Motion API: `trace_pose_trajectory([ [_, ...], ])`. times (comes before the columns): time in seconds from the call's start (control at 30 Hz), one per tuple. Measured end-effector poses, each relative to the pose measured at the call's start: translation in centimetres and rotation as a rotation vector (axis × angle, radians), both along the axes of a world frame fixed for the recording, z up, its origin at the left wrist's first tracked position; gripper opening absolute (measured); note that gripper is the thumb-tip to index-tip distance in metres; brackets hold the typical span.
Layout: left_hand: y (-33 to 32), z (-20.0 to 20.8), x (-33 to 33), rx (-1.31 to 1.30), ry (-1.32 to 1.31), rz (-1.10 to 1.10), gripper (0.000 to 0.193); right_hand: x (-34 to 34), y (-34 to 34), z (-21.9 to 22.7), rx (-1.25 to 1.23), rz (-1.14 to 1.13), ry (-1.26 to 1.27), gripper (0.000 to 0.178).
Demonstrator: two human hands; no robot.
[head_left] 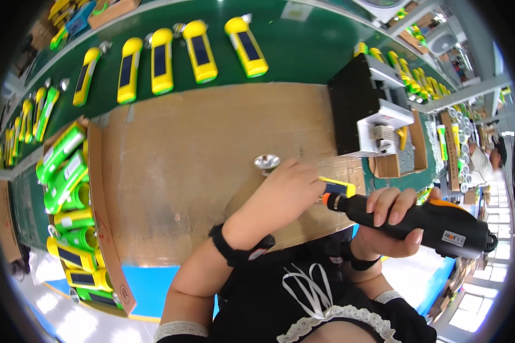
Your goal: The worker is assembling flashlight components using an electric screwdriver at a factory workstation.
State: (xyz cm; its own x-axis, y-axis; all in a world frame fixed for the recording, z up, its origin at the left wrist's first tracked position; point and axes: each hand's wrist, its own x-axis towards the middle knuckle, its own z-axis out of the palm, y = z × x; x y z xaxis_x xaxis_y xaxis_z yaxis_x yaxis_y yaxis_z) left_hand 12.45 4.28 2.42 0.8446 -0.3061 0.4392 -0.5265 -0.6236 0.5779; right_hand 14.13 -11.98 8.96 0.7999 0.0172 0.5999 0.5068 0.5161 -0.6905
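A yellow solar flashlight (pixel 349 187) with a dark panel lies on the cardboard sheet, partly covered by my left hand (pixel 294 187). My left fingers are curled around it, and their tips are mostly hidden. Just beyond that hand sits a shiny round reflector (pixel 267 162); how it joins the flashlight is hidden. My right hand (pixel 396 216) is wrapped around a black electric screwdriver (pixel 429 226), held nearly level. Its orange-tipped front end points left and meets the flashlight beside my left fingers; the exact contact point cannot be seen.
Several yellow flashlights (pixel 161 62) lie in a row on the green bench (pixel 303 54) at the back. A cardboard box (pixel 106 217) on the left holds green and yellow flashlights. A black machine (pixel 355 108) and an open box of small parts (pixel 407 157) stand right.
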Motion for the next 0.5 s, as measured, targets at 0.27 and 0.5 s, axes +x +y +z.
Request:
trace_pose_trajectory([
  [0.27, 0.1, 6.4, 0.9, -0.131, 0.081, 0.260, 0.010, 3.6, -5.5, 2.8, 0.039, -0.152, -0.100, 0.071],
  [0.5, -4.7, 14.0, 15.1, 0.316, -0.129, 0.258, 0.005, 10.0, -8.2, 3.2, 0.021, -0.215, -0.075, 0.067],
])
